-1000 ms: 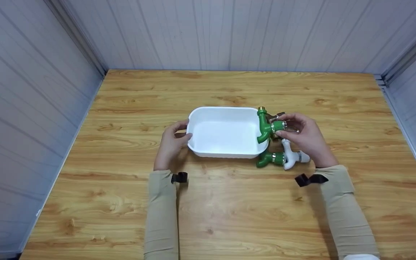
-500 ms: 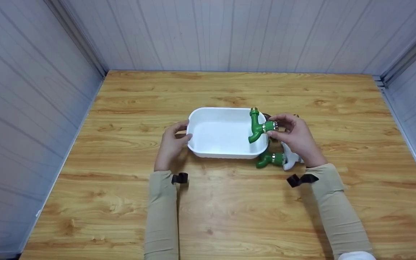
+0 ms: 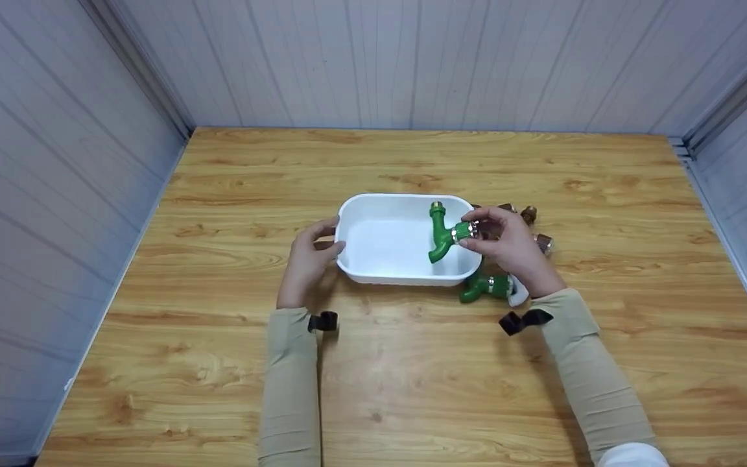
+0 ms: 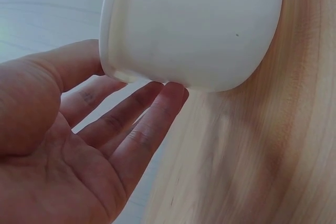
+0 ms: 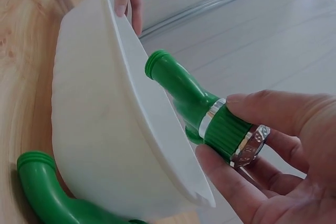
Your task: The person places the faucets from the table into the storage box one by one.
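A green faucet (image 3: 440, 237) hangs over the right part of a white plastic tub (image 3: 373, 279). My right hand (image 3: 509, 250) pinches its ribbed handle end between thumb and fingers, and the right wrist view shows the faucet (image 5: 184, 90) above the tub's rim. At the tub's left end my left hand (image 3: 310, 263) grips the wall, thumb at the rim and fingertips against the outside, as the left wrist view shows. Beside the tub's near right corner lies a second green faucet (image 3: 484, 286). A white faucet (image 3: 518, 293) is next to it, partly hidden by my right hand.
Brownish faucet parts (image 3: 529, 215) lie right of the tub, mostly hidden behind my right hand. Everything rests on a wood-grain table (image 3: 373, 376), with pale panel walls (image 3: 380, 65) at the back and both sides.
My right hand has carried the green faucet leftward, from the tub's right rim to over its inside. This uncovers some brownish parts and covers more of the white faucet. The left hand stays put.
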{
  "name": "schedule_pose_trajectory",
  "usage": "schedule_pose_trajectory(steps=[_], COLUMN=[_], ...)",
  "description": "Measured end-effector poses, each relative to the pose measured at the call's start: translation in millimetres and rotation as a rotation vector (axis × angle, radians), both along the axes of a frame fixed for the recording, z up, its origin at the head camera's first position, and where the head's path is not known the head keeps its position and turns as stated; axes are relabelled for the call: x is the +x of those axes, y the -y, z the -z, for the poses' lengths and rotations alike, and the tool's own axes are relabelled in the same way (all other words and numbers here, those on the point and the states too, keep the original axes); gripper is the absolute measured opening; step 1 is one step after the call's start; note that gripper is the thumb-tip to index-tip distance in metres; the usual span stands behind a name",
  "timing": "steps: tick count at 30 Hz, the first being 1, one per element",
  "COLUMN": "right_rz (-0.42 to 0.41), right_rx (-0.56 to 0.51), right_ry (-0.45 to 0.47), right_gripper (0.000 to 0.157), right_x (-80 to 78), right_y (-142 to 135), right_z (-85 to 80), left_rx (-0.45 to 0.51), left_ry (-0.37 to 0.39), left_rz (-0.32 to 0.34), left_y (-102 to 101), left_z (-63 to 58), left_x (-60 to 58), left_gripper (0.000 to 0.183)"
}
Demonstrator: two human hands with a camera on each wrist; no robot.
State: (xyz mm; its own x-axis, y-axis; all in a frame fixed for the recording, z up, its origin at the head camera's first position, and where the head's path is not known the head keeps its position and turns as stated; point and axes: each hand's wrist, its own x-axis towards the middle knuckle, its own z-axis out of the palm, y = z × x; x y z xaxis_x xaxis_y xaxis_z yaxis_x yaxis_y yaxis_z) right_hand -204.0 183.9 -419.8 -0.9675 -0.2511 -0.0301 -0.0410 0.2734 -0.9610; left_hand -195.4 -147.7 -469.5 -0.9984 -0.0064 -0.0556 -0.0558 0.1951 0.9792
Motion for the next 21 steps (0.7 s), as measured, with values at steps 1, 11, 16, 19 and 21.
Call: schedule_pose_trajectory(steps=[1, 11, 16, 19, 21], right_rz=[-0.009, -0.086, -0.116, -0.139, -0.152], right_rx=[-0.002, 0.024, 0.029, 0.021, 0.018], right_ry=[-0.006, 0.002, 0.039, 0.039, 0.014], right_gripper=[0.042, 0.040, 0.040, 0.038, 0.037], right_x=[-2.0, -13.7, -11.2, -7.2, -5.6], right_y=[0.8, 14.1, 23.4, 29.2, 32.4], right_z=[3.3, 15.1, 6.4, -0.5, -1.2], left_rx=[-0.006, -0.004, 0.019, 0.021, 0.003], left_ry=[0.002, 0.005, 0.018, 0.039, 0.031], left_rz=[-0.004, 0.004, 0.004, 0.000, 0.002], left_y=[0.0, 0.3, 0.2, 0.5, 1.0], left_z=[0.1, 0.3, 0.4, 0.3, 0.3], left_x=[-0.2, -1.3, -0.7, -0.6, -1.0], left_gripper=[0.043, 0.044, 0.044, 0.044, 0.045])
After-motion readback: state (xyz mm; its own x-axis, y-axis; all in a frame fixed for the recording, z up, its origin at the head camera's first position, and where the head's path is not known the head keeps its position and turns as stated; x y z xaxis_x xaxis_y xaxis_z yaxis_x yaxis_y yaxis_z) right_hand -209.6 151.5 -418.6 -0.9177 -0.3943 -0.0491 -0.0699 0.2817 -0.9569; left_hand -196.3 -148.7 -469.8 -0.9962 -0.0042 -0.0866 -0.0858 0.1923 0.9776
